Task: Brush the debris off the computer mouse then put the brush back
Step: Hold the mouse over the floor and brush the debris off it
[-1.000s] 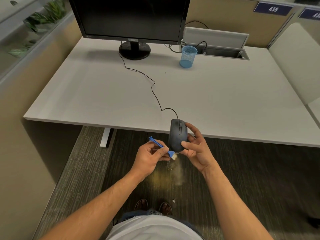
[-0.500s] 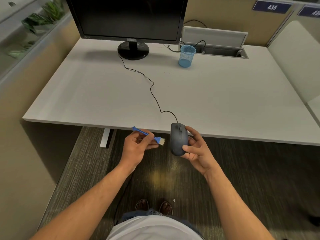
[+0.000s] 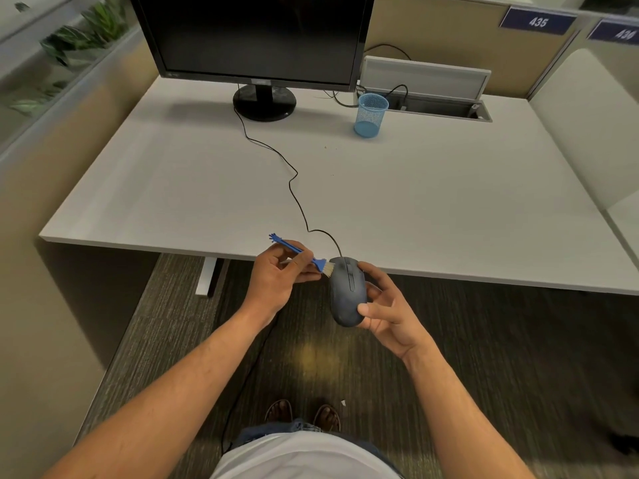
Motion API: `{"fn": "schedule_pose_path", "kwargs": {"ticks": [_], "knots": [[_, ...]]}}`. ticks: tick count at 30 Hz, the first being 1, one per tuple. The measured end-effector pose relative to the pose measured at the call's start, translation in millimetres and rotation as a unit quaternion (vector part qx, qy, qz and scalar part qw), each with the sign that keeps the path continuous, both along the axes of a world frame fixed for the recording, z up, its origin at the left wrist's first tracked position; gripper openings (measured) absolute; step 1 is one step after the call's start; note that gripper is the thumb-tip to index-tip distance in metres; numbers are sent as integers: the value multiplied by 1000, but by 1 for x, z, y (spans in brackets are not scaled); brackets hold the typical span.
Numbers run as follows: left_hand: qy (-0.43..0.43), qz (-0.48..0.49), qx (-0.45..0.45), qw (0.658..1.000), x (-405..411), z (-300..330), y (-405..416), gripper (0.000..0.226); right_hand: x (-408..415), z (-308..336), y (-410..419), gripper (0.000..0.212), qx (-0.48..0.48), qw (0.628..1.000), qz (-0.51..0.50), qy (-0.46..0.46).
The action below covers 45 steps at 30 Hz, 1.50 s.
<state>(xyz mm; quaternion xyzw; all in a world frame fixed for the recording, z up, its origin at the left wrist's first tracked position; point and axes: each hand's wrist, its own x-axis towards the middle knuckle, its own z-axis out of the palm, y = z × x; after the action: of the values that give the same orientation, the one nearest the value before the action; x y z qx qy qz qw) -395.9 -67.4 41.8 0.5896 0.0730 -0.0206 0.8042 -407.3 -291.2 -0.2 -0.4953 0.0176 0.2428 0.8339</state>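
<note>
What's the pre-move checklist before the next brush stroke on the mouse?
1. Brush pinched in left hand: ok.
2. Mouse held by right hand, clear of the desk: ok.
3. Bristles at the mouse's front left edge: ok; actual contact cannot tell.
4. Cable slack, not crossing the brush path: ok.
5. Debris left on the mouse: cannot tell.
6. Blue mesh cup upright for brush return: ok, assuming the brush belongs there.
</note>
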Motion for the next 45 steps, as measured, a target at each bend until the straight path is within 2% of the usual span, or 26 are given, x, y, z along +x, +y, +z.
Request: {"fn": "schedule_pose_path", "kwargs": {"ticks": [13, 25, 33, 38, 45], "knots": [[3, -20, -9, 1000, -31, -15, -9, 12, 7, -3, -2, 82, -3, 999, -38, 7], [6, -56, 24, 998, -52, -24, -24, 19, 11, -3, -4, 75, 5, 998, -67, 6], [-4, 1, -14, 1000, -40, -20, -13, 21, 8, -4, -4, 76, 24, 998, -60, 12], [-1, 34, -7, 999, -22, -11, -3, 25, 5, 0, -1, 85, 23, 999, -35, 12], [-12, 59, 18, 998, 0, -3, -1, 6, -2, 1, 5, 85, 22, 1000, -10, 18]]}}
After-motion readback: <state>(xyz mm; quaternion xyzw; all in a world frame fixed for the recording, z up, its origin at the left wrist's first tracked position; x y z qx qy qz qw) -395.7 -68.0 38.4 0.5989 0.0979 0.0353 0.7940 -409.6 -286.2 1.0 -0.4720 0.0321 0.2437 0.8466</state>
